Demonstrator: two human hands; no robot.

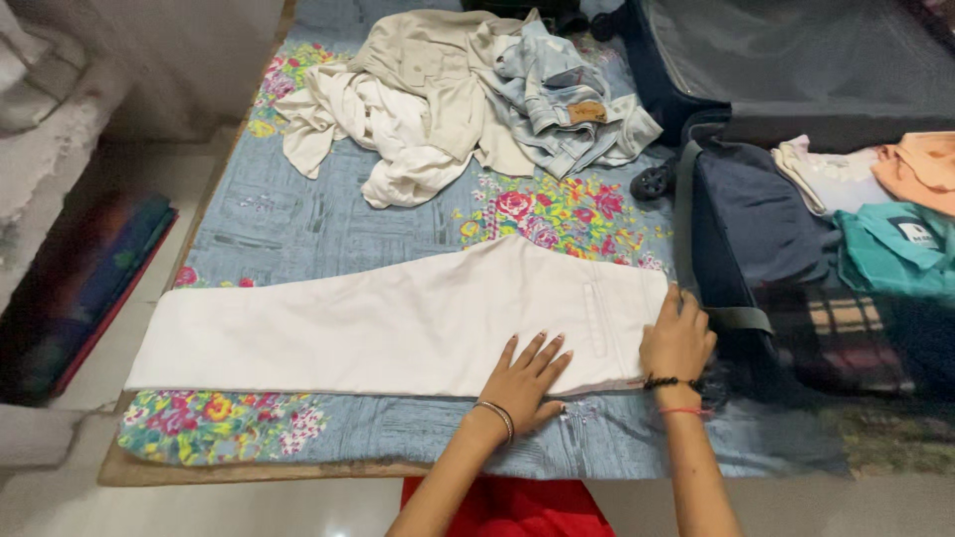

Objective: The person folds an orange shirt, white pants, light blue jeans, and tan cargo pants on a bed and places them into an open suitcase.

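Your left hand [527, 378] lies flat on the white trousers [398, 323], fingers spread and pressing down near the lower edge by the waist end. Your right hand [678, 340] sits at the waistband end, fingers curled over the cloth's edge (whether they pinch it or just rest there, I cannot tell). The trousers are folded lengthwise and stretched across the near part of the bed [298, 234], on its blue floral sheet, legs running out to your left. Further up the bed is a loose heap: a cream garment [368, 124], a beige shirt [438, 60] and pale blue jeans [567, 104]. An open dark suitcase [741, 229] stands just beside your right hand, with a teal shirt [895, 249] and an orange top [920, 164] inside.
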